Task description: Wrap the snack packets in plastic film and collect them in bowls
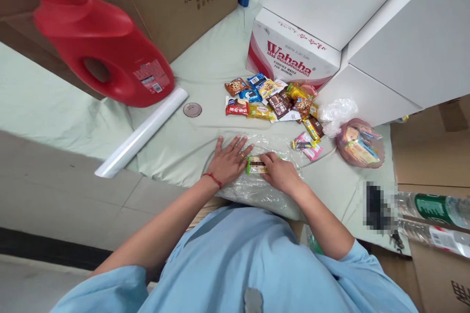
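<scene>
A clear plastic bag point(264, 193) lies flat and wrinkled on the pale green cloth in front of me. My left hand point(230, 159) rests palm down on its left part, fingers spread, holding nothing. On the bag lies a small snack packet point(256, 165) with bright green ends and a dark middle band. My right hand point(279, 172) has its fingers curled over the packet's right half, partly hiding it. Beyond both hands is a loose pile of wrapped snacks point(279, 102). A pink packet point(312, 150) with a slim blue-and-yellow packet across it lies to the right.
A pink bowl point(382, 152) holds packets at the right, beside a crumpled clear bag point(338, 111). Leftward are a white roll point(141, 134), a round tin point(192, 109) and a large red jug point(121, 54). A Wahaha box point(293, 54) stands behind the snacks; bottles point(433, 208) lie right.
</scene>
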Tool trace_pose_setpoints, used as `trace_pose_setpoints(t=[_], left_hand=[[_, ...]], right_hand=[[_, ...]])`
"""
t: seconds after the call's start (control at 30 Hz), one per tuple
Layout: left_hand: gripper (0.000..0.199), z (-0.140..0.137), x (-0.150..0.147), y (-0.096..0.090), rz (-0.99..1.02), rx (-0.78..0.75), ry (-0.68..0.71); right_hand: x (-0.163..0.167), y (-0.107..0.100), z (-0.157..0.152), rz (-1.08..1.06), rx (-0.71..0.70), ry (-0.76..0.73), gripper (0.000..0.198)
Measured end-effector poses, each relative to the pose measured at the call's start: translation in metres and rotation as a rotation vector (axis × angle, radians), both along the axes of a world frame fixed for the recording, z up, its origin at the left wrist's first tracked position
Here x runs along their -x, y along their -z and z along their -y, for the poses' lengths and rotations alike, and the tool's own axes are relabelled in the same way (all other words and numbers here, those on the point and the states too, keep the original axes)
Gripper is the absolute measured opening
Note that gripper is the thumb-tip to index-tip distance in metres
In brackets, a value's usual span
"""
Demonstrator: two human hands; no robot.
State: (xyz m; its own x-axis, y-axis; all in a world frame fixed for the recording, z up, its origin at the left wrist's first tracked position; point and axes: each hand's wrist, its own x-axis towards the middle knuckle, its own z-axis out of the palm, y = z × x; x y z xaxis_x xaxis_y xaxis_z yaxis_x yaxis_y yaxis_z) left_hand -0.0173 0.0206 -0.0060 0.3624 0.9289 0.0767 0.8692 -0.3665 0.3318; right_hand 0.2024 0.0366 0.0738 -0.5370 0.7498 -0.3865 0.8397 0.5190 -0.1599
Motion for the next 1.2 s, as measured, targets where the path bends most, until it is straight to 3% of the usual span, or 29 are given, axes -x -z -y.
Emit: trace_pose_setpoints(t=[0.4,0.6,0.67,0.77,0.87,0.97,1.1,1.2], left_hand=[[0.052,0.000,-0.001,-0.004,-0.018,0.019,-0.026],[0.054,-0.002,0.022,0.001,0.168,0.000,-0.085],[0.051,0.005,0.036,-0.003,0.247,-0.064,-0.110],[0.053,0.028,0.055,-0.015,0.317,-0.124,0.008],[0.062,0.059,0.063,-0.025,0.345,-0.059,0.215],[0.053,0.083,0.062,-0.022,0.292,0.030,0.312],[0.035,0.095,0.058,-0.009,0.211,0.078,0.310],[0.031,0.093,0.053,-0.008,0.249,0.049,0.214]], right_hand=[[-0.002,0.002,0.007,-0.030,-0.005,0.049,0.054],[-0.006,0.002,0.010,-0.109,0.006,0.088,0.064],[-0.016,-0.001,0.014,-0.196,-0.008,0.107,0.067],[-0.044,-0.004,0.028,-0.378,-0.068,0.110,0.039],[-0.080,-0.001,0.053,-0.489,-0.063,0.051,0.027],[-0.107,0.011,0.084,-0.547,-0.030,0.016,0.022],[-0.120,0.032,0.115,-0.551,-0.054,0.110,0.025],[-0.117,0.033,0.115,-0.618,-0.066,0.187,0.019]])
